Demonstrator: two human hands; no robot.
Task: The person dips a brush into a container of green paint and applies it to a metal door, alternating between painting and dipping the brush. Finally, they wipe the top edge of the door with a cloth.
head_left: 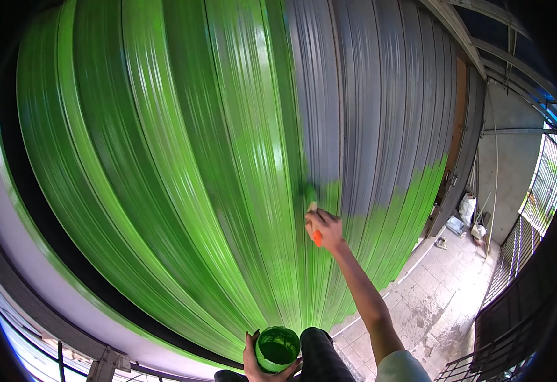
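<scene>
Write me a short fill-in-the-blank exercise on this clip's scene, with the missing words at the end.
1. The right hand grips a green-bristled paintbrush whose handle end shows the colour ____.
2. The left hand holds a round, open-topped green pot containing green ____.
3. The tall ribbed wall is green on the picture's left, while its upper right section is ____.
4. In the picture, the pot appears ____ down than the paintbrush.

Missing words: orange; paint; grey; further
</scene>
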